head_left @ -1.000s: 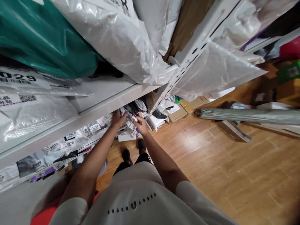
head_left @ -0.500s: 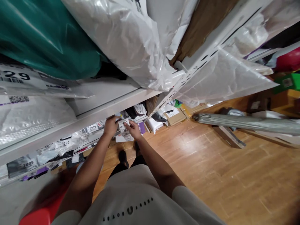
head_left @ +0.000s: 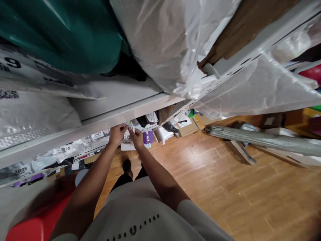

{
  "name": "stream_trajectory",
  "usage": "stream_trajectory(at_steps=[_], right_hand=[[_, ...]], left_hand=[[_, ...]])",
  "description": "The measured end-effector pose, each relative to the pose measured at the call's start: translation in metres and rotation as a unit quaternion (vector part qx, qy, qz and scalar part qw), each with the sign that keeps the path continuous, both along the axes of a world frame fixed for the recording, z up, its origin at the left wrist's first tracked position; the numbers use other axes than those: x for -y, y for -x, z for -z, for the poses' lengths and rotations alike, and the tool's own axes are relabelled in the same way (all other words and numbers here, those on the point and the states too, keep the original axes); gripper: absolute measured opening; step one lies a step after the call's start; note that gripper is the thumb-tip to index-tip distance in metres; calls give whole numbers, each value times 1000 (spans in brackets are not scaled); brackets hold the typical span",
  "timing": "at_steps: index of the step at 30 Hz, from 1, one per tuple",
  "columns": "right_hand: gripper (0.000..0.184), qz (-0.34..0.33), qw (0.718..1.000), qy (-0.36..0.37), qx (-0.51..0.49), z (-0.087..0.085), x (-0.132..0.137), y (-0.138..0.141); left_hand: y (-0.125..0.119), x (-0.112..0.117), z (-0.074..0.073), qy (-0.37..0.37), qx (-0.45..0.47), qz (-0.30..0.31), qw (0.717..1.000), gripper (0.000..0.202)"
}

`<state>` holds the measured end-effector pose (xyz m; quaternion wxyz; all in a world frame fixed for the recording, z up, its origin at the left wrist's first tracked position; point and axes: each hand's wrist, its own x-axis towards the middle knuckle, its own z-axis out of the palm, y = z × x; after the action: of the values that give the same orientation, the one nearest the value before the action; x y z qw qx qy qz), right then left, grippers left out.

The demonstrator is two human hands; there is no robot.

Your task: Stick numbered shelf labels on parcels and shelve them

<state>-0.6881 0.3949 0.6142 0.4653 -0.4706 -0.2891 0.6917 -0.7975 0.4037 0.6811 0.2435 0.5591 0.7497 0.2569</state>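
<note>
Both hands are in front of the lower shelf, close together. My left hand point(head_left: 116, 134) pinches the upper left edge of a white sheet of printed number labels point(head_left: 128, 136). From the other side, the thumb and fingers of my right hand point(head_left: 136, 138) are pinched at the sheet's upper right part. Large dark numbers show on the labels, partly covered by the fingers. Below, a lower part of the sheet hangs toward the floor. Bagged parcels with labels such as 3029 point(head_left: 97, 134) and 3020 point(head_left: 64, 149) lie left of my hands.
Above my hands runs a white metal shelf edge point(head_left: 135, 108), with a green bag point(head_left: 62, 36) and a clear plastic bag point(head_left: 170, 43) over it. A purple packet point(head_left: 148, 137) and cardboard box point(head_left: 188, 126) lie beyond. A long wrapped roll point(head_left: 250, 136) crosses the wooden floor at right.
My right thumb and fingers have moved up the label sheet, nearer my left fingertips. The view has shifted slightly, bringing the upper bags closer.
</note>
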Motion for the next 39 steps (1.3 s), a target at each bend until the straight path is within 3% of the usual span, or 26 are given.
stream_trajectory(at_steps=[16,25,33,39], right_hand=[[43,22,1000,23,-4,3,11,2],[45,11,1000,-5,13,7,13,-1],[45,22,1000,-10,18,7,11,1],[50,67,997,0,42,-1,14,3]], left_hand=[[-6,5,9,-28,35,-67,997,19],[-9,3,0,-18,22,-56,998,15],[-12,6,18,-34,58,-104,992,22],[-20,5,19,-58,45,-151,986,21]])
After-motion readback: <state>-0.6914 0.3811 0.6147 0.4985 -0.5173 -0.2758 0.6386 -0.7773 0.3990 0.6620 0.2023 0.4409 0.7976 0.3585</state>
